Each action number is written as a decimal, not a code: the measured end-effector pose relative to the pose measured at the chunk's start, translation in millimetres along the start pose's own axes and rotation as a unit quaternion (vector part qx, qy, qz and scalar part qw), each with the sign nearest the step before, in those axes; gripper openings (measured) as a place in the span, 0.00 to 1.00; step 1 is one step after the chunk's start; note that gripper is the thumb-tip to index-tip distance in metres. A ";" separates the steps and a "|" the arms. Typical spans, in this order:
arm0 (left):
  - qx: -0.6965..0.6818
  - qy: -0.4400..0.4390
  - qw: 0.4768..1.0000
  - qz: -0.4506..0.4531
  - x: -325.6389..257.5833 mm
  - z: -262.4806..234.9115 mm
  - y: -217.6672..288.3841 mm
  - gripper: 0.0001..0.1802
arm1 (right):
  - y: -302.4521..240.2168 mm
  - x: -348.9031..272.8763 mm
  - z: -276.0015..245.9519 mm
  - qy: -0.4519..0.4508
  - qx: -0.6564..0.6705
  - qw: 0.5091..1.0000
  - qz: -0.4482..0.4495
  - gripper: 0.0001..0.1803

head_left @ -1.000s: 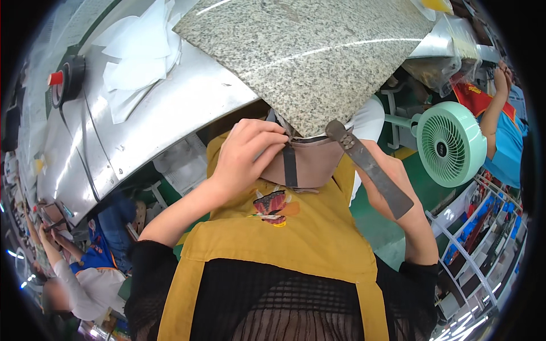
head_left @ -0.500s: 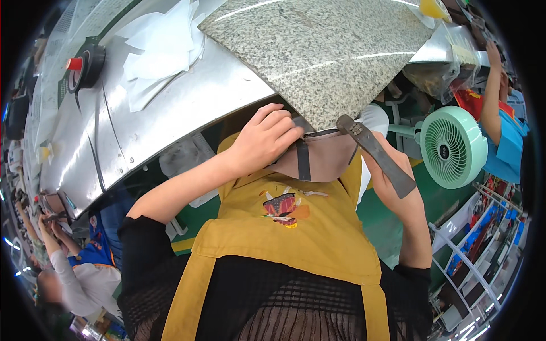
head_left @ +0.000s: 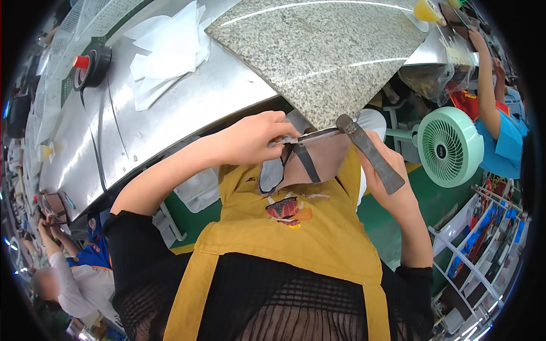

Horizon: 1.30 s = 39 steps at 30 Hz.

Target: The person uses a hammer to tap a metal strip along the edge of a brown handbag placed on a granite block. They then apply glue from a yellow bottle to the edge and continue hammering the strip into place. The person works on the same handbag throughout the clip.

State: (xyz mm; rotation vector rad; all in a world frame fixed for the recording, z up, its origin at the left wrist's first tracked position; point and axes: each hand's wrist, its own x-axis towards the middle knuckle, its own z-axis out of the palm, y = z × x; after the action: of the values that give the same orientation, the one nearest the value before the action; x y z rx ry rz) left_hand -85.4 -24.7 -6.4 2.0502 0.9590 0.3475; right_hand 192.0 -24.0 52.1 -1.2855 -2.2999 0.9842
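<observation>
A taupe piece with a dark strip across it, perhaps part of a bag, hangs at the near corner of the granite slab. My left hand pinches the left end of its upper edge, where a black band runs. Below those fingers a light grey panel with a dark border shows. Over the piece's right end lies a dark metal hammer head, long and flat. My right hand is closed behind this hammer, close to the piece's right side; the handle is hidden.
White sheets lie on the metal table, with a black tape roll further left. A green fan stands at the right, above a rack. Co-workers sit at far left and far right.
My left hand has shifted slightly down and drawn the piece's left end outward, uncovering the light grey panel. The hammer stays in my right hand, tilted slightly differently.
</observation>
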 end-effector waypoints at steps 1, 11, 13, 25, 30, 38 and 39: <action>-0.017 -0.026 0.999 -0.010 3.3 -2.6 -2.2 0.14 | 0.1 -0.4 0.3 0.001 -0.005 1.000 -0.002 0.11; -0.271 -0.077 0.956 -0.082 20.2 2.2 -5.4 0.10 | 2.7 -3.3 0.4 0.003 0.028 0.999 0.015 0.11; -0.324 -0.072 0.937 -0.108 22.0 3.0 -2.2 0.09 | 3.3 -4.0 -0.8 0.003 0.024 1.000 0.016 0.11; -0.119 0.030 0.971 -0.207 46.4 4.2 43.9 0.12 | 14.1 -5.8 -11.1 0.004 0.125 0.991 0.049 0.12; -0.062 0.119 0.976 -0.169 59.6 15.5 47.1 0.09 | 18.5 -1.5 -31.0 0.012 0.147 0.985 0.090 0.11; 0.067 0.169 0.980 -0.075 63.5 22.6 37.7 0.07 | 24.9 8.5 -31.4 -0.041 0.127 0.988 0.073 0.15; 0.064 0.165 0.982 -0.069 63.7 20.9 37.3 0.07 | 25.1 9.2 -30.7 -0.045 0.126 0.988 0.072 0.16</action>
State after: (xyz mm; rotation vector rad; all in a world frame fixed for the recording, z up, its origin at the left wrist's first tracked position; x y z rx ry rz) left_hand -12.5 -3.4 3.9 2.0657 1.3464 0.5765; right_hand 220.1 5.2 55.8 -1.3382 -2.0834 1.3589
